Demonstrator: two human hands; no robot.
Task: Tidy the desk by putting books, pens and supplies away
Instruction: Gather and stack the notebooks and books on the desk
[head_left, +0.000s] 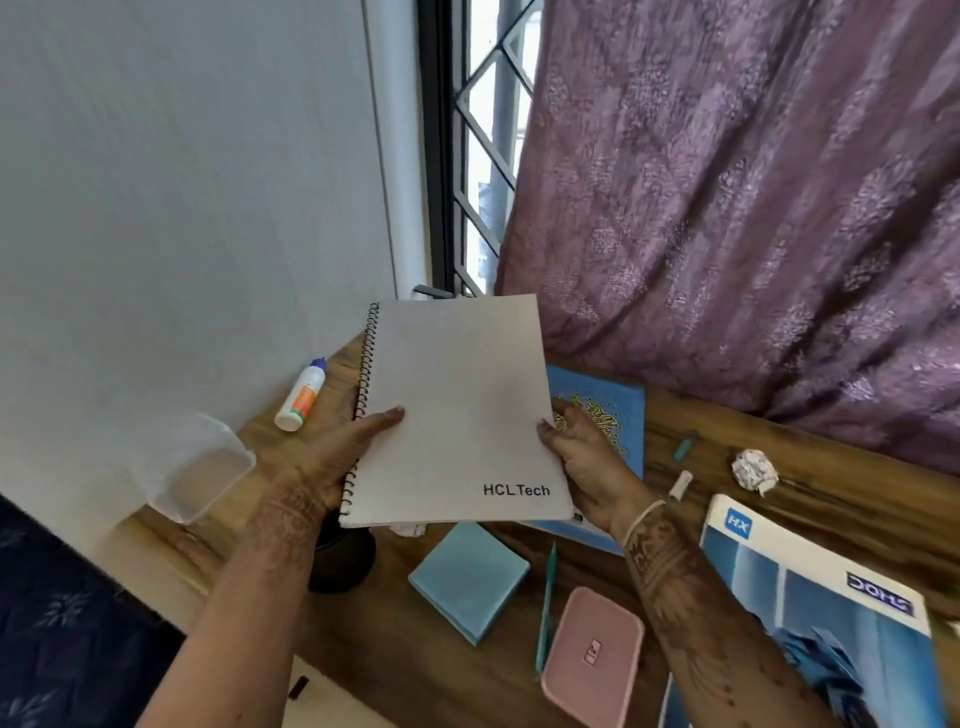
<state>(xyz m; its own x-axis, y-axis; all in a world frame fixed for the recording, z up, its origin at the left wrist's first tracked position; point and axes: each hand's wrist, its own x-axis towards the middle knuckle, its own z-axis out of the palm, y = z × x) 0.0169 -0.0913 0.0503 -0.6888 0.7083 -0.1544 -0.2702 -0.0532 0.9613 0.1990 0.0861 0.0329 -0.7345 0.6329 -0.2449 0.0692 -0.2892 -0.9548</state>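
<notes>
I hold a white spiral notebook (457, 410) marked "HCL Tech" above the wooden desk (727, 457), lifted and tilted towards me. My left hand (337, 457) grips its spiral edge, thumb on the cover. My right hand (576, 457) grips the right edge. Under it lies a blue patterned book (613, 410), partly hidden. A blue-and-white notebook (810, 613) lies at the right. A teal pen (545, 608) lies between a blue sticky-note pad (467, 587) and a pink lid (592, 654).
A glue bottle (304, 392) lies near the wall. A clear plastic box (197, 467) stands at the desk's left end. A crumpled paper ball (753, 470), a small white cap (680, 483) and a teal cap (684, 444) lie near the purple curtain (753, 208). A dark round object (345, 556) sits under the notebook.
</notes>
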